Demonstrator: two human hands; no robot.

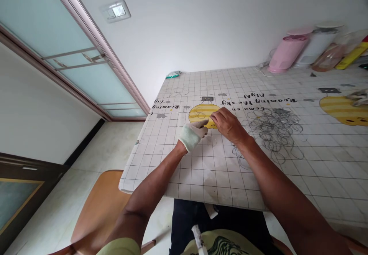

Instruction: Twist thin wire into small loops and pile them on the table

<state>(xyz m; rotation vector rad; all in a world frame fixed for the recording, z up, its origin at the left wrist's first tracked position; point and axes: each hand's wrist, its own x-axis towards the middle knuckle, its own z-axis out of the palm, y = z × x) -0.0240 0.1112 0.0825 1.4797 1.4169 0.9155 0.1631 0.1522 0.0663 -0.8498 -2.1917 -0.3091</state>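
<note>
My left hand [193, 133] wears a pale knitted glove, and its fingers are closed in a pinch above the table. Close by on its right, my bare right hand [228, 124] also pinches, the fingertips of both hands nearly meeting. Whatever lies between them is too thin to make out. Just right of my right hand, a loose tangle of thin, dark wire-like loops [273, 132] spreads over the tablecloth [218, 170]. A few fainter loops [198, 113] lie on the yellow printed balloon behind my left hand.
A pink cylindrical container [288, 53], a white one [315, 48] and bottles stand against the wall. A green-white packet [173, 74] lies at the far left corner, a glove [358, 97] at the right edge. A wooden chair [100, 205] stands left of the table.
</note>
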